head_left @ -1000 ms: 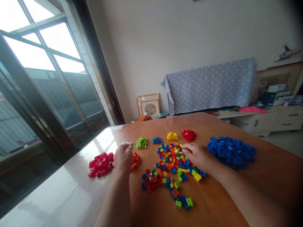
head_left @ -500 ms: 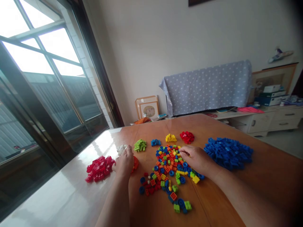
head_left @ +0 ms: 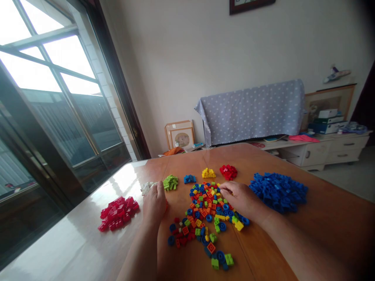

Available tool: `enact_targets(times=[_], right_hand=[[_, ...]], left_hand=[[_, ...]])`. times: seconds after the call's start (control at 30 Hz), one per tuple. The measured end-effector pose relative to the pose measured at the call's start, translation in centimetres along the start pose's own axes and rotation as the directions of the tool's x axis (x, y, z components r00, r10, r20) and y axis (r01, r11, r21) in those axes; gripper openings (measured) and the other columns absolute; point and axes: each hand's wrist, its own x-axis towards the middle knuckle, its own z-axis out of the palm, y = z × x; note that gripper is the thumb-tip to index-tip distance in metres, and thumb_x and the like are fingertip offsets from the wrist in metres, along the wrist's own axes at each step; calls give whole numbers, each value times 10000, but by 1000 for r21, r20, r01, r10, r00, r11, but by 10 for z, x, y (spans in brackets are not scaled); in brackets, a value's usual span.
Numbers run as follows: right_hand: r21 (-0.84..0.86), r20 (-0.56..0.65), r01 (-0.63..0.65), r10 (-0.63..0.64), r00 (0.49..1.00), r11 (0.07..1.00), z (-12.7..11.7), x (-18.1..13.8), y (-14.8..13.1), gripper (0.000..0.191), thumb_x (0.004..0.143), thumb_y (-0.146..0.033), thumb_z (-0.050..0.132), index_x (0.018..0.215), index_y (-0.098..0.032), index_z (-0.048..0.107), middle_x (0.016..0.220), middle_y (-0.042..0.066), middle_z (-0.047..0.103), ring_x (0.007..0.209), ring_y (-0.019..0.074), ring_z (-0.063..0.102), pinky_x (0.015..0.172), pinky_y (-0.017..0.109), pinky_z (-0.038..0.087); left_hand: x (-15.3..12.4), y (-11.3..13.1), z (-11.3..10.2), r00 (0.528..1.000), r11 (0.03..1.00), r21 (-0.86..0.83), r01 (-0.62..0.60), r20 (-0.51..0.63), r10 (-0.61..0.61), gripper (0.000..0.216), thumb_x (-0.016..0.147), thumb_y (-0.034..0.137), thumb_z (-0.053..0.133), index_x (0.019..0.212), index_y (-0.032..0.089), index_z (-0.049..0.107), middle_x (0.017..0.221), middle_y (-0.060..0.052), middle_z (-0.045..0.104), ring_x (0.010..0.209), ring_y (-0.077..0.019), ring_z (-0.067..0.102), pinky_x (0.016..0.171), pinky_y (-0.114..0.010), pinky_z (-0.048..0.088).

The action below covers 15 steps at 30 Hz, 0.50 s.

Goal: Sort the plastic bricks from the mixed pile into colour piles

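My left hand [head_left: 154, 202] is at the left of the table, just in front of a small pile of white bricks [head_left: 146, 188]. Its back faces me and hides most of its fingers, so any held piece is out of sight. A bit of orange bricks [head_left: 166, 205] peeks out beside it. My right hand [head_left: 238, 195] rests at the right edge of a spread of mixed toy bricks [head_left: 204, 214], its fingers curled together at the bricks. What they hold, if anything, is hidden.
Across the table [head_left: 249, 249] stand piles of crimson bricks [head_left: 118, 214], lime bricks [head_left: 170, 182], light-blue bricks [head_left: 190, 178], yellow bricks [head_left: 208, 173], red bricks [head_left: 228, 172] and a large heap of blue bricks [head_left: 278, 192]. Behind is a cabinet [head_left: 319, 154] with a dotted cloth [head_left: 254, 113].
The view has shifted slightly. My left hand has turned so its back covers more of the orange bricks. My right hand stays by the mixed bricks with curled fingers.
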Motion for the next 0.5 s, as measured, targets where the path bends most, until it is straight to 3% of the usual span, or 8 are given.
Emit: enact_targets(times=[0.1,0.2,0.33,0.4,0.5], right_hand=[[-11,27,-13,14,1000,1000,0,1,-1,270,897,-269,494,1026,-218,726,1016,70,752,947,224,682,820,311,498],[-57,96,12,-7,995,998,2,-1,-4,321,884,-246,512,1112,-228,737,1133,82,742,1044,235,670,925,345,494],[-113,250,103,-72,965,988,9,-8,-6,417,892,-304,558,1293,-292,673,1403,59,619,1354,292,494,1149,473,333],[-123,330,108,-62,942,987,11,-12,-7,447,898,-358,569,1338,-329,640,1506,43,521,1435,324,390,1179,536,268],[-116,387,104,-51,921,988,7,-15,-10,410,896,-341,559,1292,-342,668,1539,40,477,1430,317,399,1169,531,294]], left_hand=[[-12,21,4,995,988,-132,-76,60,84,538,1022,541,240,918,201,644,920,-85,699,909,-244,649,816,-344,471],[-26,41,9,962,962,-218,-162,181,203,518,1019,555,283,982,208,666,962,-63,708,929,-225,651,826,-317,476],[-46,59,16,844,895,-312,-319,337,418,488,1029,510,298,1123,225,683,1131,-63,708,1069,-217,635,944,-303,465],[-53,63,19,770,848,-351,-397,376,516,438,1027,463,338,1204,243,673,1257,-58,672,1187,-216,593,1042,-307,425],[-59,65,22,699,813,-364,-455,418,579,355,980,400,471,1252,267,655,1333,-50,629,1249,-226,553,1075,-319,411]])
